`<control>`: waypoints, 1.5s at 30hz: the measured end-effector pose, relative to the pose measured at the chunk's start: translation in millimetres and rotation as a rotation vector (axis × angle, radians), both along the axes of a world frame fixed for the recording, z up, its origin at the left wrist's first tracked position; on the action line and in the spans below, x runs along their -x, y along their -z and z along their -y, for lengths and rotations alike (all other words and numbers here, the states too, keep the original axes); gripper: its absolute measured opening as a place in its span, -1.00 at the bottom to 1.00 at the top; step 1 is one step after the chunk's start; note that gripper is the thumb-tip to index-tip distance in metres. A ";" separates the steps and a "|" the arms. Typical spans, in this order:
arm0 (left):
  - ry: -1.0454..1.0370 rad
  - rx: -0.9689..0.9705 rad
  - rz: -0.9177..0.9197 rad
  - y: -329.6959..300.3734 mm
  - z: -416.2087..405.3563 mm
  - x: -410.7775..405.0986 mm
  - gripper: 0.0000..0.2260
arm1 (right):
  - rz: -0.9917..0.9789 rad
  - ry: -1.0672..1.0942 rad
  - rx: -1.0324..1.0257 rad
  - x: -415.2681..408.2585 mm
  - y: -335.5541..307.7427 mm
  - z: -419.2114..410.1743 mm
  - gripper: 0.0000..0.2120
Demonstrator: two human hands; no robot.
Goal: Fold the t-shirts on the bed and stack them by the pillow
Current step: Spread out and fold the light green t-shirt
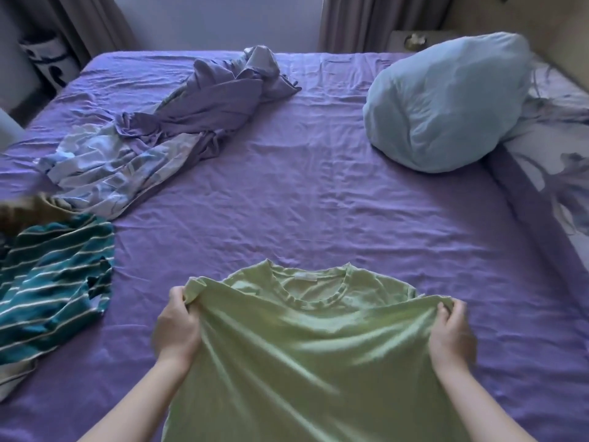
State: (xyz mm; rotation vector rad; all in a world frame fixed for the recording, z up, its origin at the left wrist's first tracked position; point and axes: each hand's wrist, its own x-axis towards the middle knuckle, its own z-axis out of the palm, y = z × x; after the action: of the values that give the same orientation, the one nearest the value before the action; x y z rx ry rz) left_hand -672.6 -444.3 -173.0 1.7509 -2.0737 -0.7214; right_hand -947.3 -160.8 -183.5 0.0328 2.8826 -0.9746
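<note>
Fingers of the left hand and right hand pinch the green t-shirt at its shoulders, at 6 o'clock on the bed. Collar points to 12, long axis 12–6. Best to lay it flat and taut before folding. The pillow lies at 2.

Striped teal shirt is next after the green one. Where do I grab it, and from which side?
Judging by how it lies, take the striped teal shirt at its right-hand edge, coming in from the bare sheet on its right. It sits crumpled at the bed's left edge, partly out of view, so its shoulders can't be told. That edge lies nearest the left hand.
</note>
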 end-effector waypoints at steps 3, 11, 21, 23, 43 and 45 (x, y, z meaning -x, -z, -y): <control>-0.023 0.062 0.014 -3.0 24.5 5.8 -0.75 | -0.052 0.035 0.055 27.4 -3.5 13.0 -0.77; -0.049 -0.175 0.099 68.2 62.2 32.0 -0.73 | 0.063 -0.134 -0.024 48.8 56.2 45.1 -0.73; 0.607 0.369 0.264 89.5 -13.4 64.5 -0.61 | -0.471 -0.795 -0.374 35.9 69.7 52.5 -0.53; 0.716 0.233 0.412 105.8 -30.5 78.9 -0.49 | -0.368 -0.876 -0.491 26.0 83.1 55.4 -0.53; 1.197 0.172 0.321 95.9 -212.5 138.1 -0.59 | 0.129 -0.959 -0.741 76.6 60.7 24.8 -0.41; 1.340 0.109 0.308 86.9 -262.1 147.3 -0.59 | 0.175 -0.941 -0.686 81.7 58.1 19.4 -0.39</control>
State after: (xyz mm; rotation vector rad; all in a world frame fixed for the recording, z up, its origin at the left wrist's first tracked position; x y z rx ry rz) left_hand -819.9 -182.1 -259.8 0.1744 -3.2878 -0.5845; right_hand -1029.1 -180.2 -241.5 -0.9996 2.4165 0.1708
